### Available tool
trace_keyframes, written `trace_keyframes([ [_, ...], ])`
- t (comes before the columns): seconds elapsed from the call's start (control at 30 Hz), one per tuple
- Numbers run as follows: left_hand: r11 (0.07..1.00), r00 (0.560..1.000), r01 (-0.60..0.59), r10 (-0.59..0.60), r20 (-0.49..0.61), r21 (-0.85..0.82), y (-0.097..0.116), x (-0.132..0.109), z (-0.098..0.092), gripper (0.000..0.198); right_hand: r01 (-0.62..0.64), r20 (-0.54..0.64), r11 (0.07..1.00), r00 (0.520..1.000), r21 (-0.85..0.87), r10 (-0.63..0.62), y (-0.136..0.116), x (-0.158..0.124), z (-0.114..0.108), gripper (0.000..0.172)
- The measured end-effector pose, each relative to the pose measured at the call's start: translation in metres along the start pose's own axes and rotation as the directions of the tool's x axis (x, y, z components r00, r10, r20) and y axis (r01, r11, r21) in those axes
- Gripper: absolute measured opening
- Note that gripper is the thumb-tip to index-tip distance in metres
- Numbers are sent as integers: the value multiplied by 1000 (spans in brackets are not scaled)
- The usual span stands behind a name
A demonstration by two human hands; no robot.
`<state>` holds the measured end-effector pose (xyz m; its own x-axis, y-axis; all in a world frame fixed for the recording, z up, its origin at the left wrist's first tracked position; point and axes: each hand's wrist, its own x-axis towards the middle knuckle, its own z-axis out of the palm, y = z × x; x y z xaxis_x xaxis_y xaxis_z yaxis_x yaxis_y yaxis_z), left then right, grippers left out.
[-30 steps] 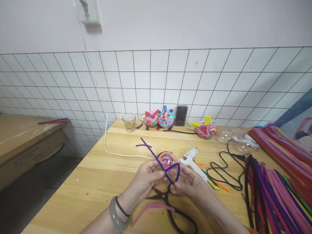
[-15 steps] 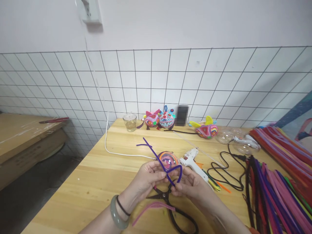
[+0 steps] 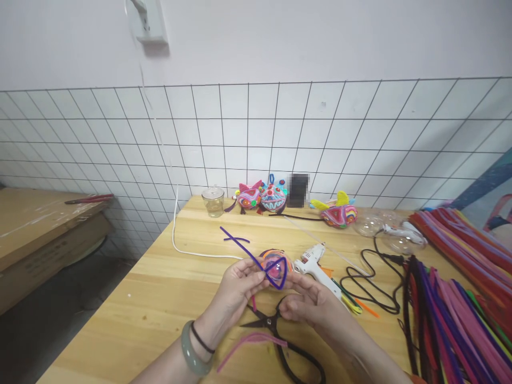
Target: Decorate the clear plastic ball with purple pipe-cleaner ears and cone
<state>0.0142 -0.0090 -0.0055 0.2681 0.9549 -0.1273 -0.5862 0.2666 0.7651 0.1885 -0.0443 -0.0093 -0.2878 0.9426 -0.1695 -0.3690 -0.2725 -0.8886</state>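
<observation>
My left hand (image 3: 236, 290) pinches a purple pipe cleaner (image 3: 256, 258) that is bent into a small triangular loop, with its long free end pointing up and left. My right hand (image 3: 308, 301) is closed on the loop's right side, fingers curled. Just behind the loop lies a clear ball wrapped in coloured pipe cleaners (image 3: 276, 264). Black scissors (image 3: 280, 336) lie on the wooden table (image 3: 160, 298) under my hands, next to a pink pipe cleaner (image 3: 248, 341).
A white glue gun (image 3: 314, 261) with a black cord (image 3: 368, 277) lies right of the ball. Heaps of coloured pipe cleaners (image 3: 452, 288) fill the right side. Finished colourful figures (image 3: 262, 197), a glass jar (image 3: 213, 201) and clear half-shells (image 3: 376, 221) stand by the tiled wall.
The purple loop has been drawn tighter into a smaller triangle and raised in front of the ball. The free end has swung lower and leftward.
</observation>
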Motion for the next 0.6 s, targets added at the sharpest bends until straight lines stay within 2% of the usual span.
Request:
trace_keyframes([
  [0.3, 992, 990, -122, 125, -68, 35, 2, -1, 5, 29, -7, -66, 1000, 998, 11, 7, 2, 1, -1, 34],
  [0.6, 979, 972, -179, 192, -133, 102, 2, -1, 8, 31, 27, -219, 999, 975, -43, -36, -1, 4, 10, 38],
])
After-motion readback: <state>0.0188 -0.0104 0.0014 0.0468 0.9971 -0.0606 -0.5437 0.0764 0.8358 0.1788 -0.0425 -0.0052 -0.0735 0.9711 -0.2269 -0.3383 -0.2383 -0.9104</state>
